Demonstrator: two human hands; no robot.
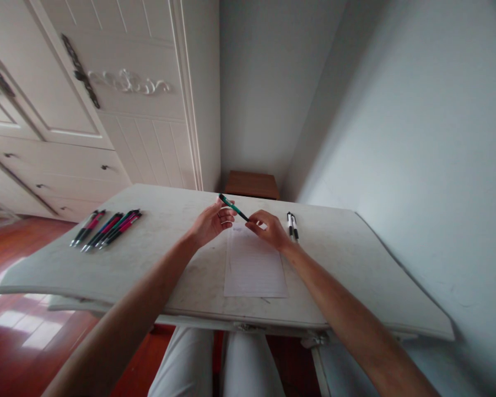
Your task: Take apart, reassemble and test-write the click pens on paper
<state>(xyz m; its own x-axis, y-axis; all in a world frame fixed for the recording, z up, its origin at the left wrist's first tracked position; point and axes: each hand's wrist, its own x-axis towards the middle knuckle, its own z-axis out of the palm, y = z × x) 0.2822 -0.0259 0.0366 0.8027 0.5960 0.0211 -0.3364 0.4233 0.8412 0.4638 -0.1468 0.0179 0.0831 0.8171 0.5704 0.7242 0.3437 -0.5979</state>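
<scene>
A green and black pen [234, 207] is held between my two hands, tilted down to the right above the table. My left hand [212, 221] pinches its upper left end between thumb and forefinger, the other fingers loosely curled. At the lower right end, the fingers of my right hand [269, 229] close on the pen's tip. Beneath them a lined sheet of paper [255, 270] lies on the white table [182, 292], with a small scribble near its top, partly hidden by my right hand. Two white and black pens [292, 226] lie just right of that hand.
Several coloured pens [107, 229] lie grouped at the table's left. A white wardrobe [149, 138] stands behind on the left, and a grey wall [430, 165] runs along the right. A brown wooden box-like piece [252, 183] sits beyond the far edge.
</scene>
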